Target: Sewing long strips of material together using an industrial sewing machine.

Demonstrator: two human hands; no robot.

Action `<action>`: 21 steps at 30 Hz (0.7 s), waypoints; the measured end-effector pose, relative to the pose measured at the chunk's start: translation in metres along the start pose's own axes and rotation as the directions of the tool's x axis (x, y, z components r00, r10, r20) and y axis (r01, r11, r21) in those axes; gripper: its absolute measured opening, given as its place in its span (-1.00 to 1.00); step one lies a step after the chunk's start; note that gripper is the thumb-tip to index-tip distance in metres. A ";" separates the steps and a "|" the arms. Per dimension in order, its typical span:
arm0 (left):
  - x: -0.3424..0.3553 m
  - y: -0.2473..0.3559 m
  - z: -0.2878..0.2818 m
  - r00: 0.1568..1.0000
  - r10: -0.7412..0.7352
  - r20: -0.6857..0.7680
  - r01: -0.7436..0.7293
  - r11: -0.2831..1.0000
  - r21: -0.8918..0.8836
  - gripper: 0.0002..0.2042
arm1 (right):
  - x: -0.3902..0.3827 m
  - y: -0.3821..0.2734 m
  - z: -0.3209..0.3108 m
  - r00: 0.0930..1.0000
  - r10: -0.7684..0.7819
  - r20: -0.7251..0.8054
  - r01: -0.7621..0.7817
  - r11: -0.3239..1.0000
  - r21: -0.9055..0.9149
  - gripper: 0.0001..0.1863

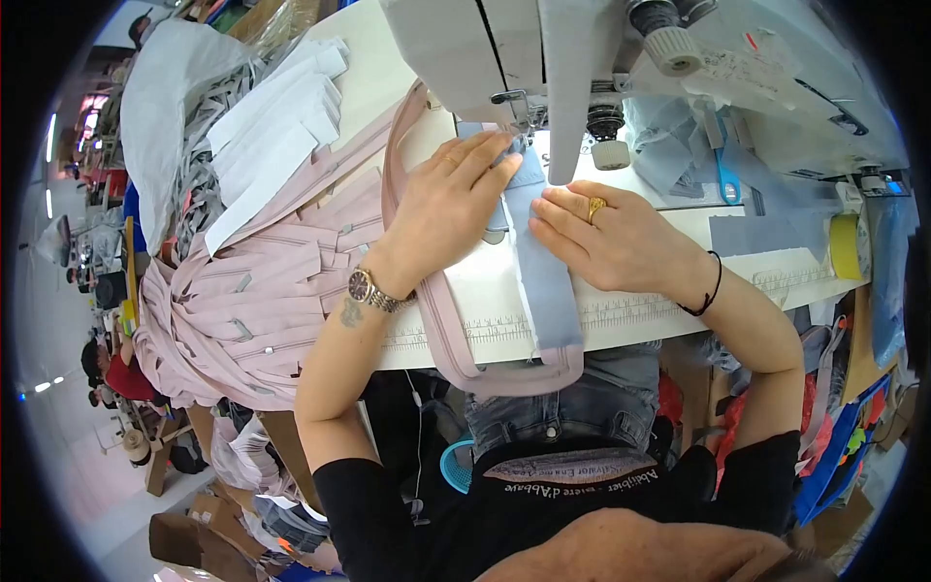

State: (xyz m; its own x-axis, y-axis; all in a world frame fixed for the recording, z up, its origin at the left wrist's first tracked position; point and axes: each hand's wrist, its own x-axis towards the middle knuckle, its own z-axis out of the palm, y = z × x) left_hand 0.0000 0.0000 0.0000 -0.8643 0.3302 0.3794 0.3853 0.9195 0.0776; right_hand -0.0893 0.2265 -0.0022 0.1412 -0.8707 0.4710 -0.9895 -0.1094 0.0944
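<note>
A light blue fabric strip (548,281) runs under the needle area of a white sewing machine (456,44). Its near end joins a pink zipper band (504,382) that loops over the table's front edge and back up on the left. My left hand (448,202) lies flat with its fingers stretched, tips on the fabric close to the presser foot (527,134). To the right of the strip, my right hand (621,238) rests palm down, its extended fingertips touching the strip's edge. Neither hand grips anything. The fabric beneath my left fingers is partly hidden.
Many pink zipper strips (252,310) are heaped on the left, beside stacked white strips (291,121). A printed ruler (465,330) follows the table's front edge. On the right are blue-handled snips (727,179), grey fabric (766,233) and a yellow tape roll (845,246).
</note>
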 end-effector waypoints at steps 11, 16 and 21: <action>0.001 0.004 -0.001 0.999 0.016 -0.046 -0.019 0.999 -0.051 -0.71 | -0.003 -0.003 0.001 1.000 -0.018 -0.001 0.018 0.998 -0.066 -0.65; 0.001 0.000 -0.006 0.999 -0.005 -0.052 0.001 0.996 -0.090 -0.71 | -0.001 -0.005 0.000 1.000 0.003 0.019 -0.002 0.997 -0.079 -0.64; 0.004 -0.003 -0.001 0.997 -0.061 -0.047 0.054 0.990 -0.128 -0.69 | 0.000 -0.005 -0.002 0.998 0.013 0.068 -0.007 0.996 -0.085 -0.61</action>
State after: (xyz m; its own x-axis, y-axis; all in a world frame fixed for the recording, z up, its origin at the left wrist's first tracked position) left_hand -0.0041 -0.0015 0.0024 -0.8699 0.2631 0.4172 0.3758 0.9014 0.2151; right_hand -0.0846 0.2280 -0.0006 0.1257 -0.9027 0.4114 -0.9843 -0.0618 0.1652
